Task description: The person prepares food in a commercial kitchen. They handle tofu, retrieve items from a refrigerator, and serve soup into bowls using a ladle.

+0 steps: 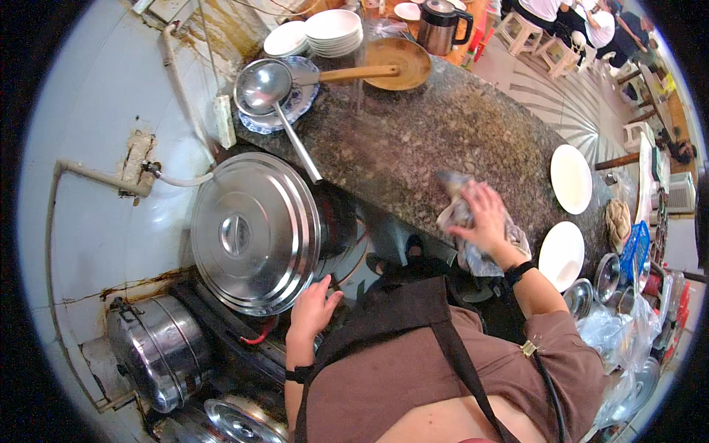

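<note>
My right hand (pixel 484 216) lies over a crumpled, patterned cloth (pixel 462 221) near the front edge of a speckled stone counter (pixel 410 144). The fingers press down on the cloth, and part of it hangs past the edge under my wrist. Beside the rim of a large lidded metal pot (pixel 260 221) is my left hand (pixel 314 306). Its thumb stands apart from the fingers, and I see nothing in it. Two white plates, a far one (pixel 571 179) and a near one (pixel 561 256), rest on the counter to the right of the cloth.
A metal ladle (pixel 296 141) and a wooden-handled utensil (pixel 354 73) rest by a blue-rimmed plate (pixel 304 105). Stacked white dishes (pixel 333 33), a brown round tray (pixel 396 63) and a metal jug (pixel 440 27) stand beyond. A metal pot (pixel 160 354) sits lower left. People sit in the background.
</note>
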{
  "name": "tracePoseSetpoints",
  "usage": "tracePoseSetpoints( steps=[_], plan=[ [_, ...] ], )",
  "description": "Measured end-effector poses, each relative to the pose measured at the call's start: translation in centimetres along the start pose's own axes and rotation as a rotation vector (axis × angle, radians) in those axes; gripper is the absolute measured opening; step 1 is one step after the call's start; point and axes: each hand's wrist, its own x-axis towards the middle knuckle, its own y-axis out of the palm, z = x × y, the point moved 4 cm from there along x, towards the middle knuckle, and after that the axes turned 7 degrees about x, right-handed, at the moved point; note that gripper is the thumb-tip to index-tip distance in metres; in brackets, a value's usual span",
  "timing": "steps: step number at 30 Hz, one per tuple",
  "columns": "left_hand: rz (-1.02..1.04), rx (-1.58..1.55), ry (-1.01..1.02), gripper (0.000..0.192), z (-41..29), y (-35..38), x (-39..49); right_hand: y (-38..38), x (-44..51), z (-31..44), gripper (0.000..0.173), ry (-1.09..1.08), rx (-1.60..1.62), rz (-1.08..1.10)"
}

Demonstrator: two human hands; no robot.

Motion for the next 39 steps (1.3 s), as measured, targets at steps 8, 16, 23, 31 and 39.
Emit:
tracePoseSetpoints(
  steps=[8,16,23,31,39],
  plan=[
    [-0.044,-0.129,-0.172,0.063,3.8,3.3,-3.9,9.4,9.1,16.8,0.049,-0.65,-0.041,0.134],
    [0.451,-0.805,-0.52,0.057,23.8,18.3,-1.0,18.6,23.7,25.9,0.026,-0.494,0.302,-0.42],
    [0.146,-0.073,-0.25,0.067,4.6,4.3,-4.1,8.8,17.5,22.6,0.036,-0.335,0.359,0.228],
    [0.183,-0.079,-0.008,0.062,11.8,10.2,6.3,-9.0,8.5,2.4,0.026,0.027,0.783,-0.603],
    [0.119,0.131,0.305,0.058,-6.4,-1.5,8.6,-10.2,-4.2,-2.0,0.037,0.191,0.396,-0.7]
  ],
)
